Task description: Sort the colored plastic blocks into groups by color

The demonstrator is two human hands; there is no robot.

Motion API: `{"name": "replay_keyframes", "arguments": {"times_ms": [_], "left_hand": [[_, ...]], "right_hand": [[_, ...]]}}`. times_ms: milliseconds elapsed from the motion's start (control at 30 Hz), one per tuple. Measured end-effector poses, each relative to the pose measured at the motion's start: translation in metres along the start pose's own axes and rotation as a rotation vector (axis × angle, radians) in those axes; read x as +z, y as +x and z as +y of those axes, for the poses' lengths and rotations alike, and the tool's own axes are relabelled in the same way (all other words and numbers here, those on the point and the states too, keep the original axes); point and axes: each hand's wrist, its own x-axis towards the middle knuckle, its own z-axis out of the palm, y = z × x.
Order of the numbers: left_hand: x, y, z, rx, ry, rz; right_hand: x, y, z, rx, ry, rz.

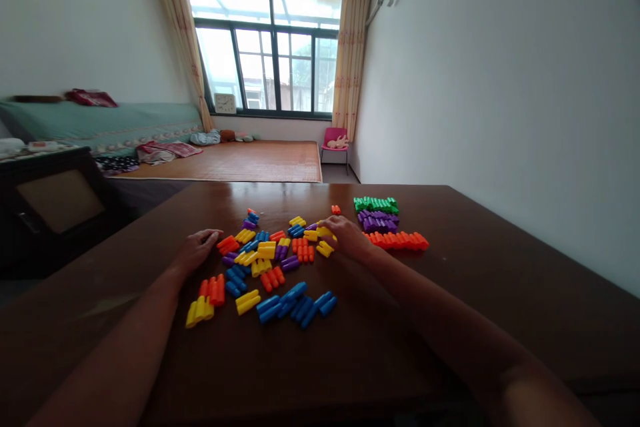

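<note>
Several small plastic blocks in yellow, orange, blue and purple lie scattered (265, 260) across the middle of a dark wooden table (500, 280). My left hand (197, 248) rests palm down on the table at the left edge of the scatter, fingers loosely curled, holding nothing. My right hand (345, 235) reaches over the far right side of the scatter, fingertips on a yellow block (323, 232); whether it grips the block is unclear. Just right of that hand lie three sorted rows: green (376, 204), purple (378, 219) and orange (397, 240).
A blue cluster (297, 303) and yellow and orange pieces (205, 297) lie nearest me. Beyond the table are a bed with a woven mat (235, 160), a small pink chair (335, 141), a dark cabinet (50, 200) at left and a white wall at right.
</note>
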Motion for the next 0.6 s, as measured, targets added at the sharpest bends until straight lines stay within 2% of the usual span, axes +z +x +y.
{"name": "replay_keyframes", "arguments": {"times_ms": [100, 200, 267, 333, 433, 500, 600], "left_hand": [[-0.001, 0.002, 0.000, -0.013, 0.045, -0.020], [0.000, 0.007, -0.002, -0.018, 0.092, -0.037], [0.001, 0.010, -0.004, -0.014, 0.108, -0.037], [0.001, 0.013, -0.006, -0.013, 0.120, -0.031], [0.001, 0.015, -0.010, -0.028, 0.121, -0.022], [0.001, 0.016, -0.013, -0.044, 0.109, -0.028], [0.002, 0.017, -0.017, -0.068, 0.102, -0.041]], "right_hand": [[-0.039, -0.015, 0.057, 0.132, -0.048, 0.207], [-0.073, -0.060, 0.141, 0.437, -0.232, 0.378], [-0.081, -0.100, 0.195, 0.684, -0.343, 0.393], [-0.077, -0.137, 0.236, 0.826, -0.377, 0.338], [-0.063, -0.170, 0.272, 0.922, -0.232, 0.320], [-0.057, -0.176, 0.284, 0.958, -0.048, 0.321], [-0.056, -0.172, 0.294, 0.950, 0.158, 0.258]]}}
